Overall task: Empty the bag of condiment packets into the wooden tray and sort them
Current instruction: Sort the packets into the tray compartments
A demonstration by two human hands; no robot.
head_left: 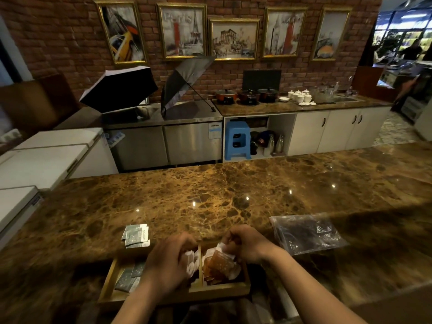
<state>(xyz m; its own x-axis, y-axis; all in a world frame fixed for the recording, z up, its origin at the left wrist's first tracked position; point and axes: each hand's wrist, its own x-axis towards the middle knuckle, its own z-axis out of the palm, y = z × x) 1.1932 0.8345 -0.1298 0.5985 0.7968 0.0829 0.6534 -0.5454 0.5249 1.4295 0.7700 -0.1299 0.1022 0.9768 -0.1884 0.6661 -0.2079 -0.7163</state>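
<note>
A wooden tray (109, 284) sits at the near edge of a brown marble counter (222, 190), split by a slat into compartments. Its left compartment holds a few dark green packets (128, 278); the right one holds a heap of orange-brown packets (218, 265) mixed with white ones. The left hand (167, 263) lies over the middle of the tray, fingers curled down onto white packets (190, 261) beside the divider (whether it actually grips them cannot be told, since the fingertips are hidden). The right hand (245, 244) hovers over the tray's right compartment with fingers bent, pinching a white packet (223, 247) at the top of the heap. Just beyond the tray's left corner, a small stack of green and white packets (136, 235) rests on the counter. To the right of the tray, apart from it, a clear plastic bag (308, 232) lies flat and crumpled on the marble. Farther back stand a blue stool (237, 140) under a cabinet run, three lidded pots (247, 94), two open umbrellas (182, 83), and framed pictures (233, 38) on a brick wall.
</note>
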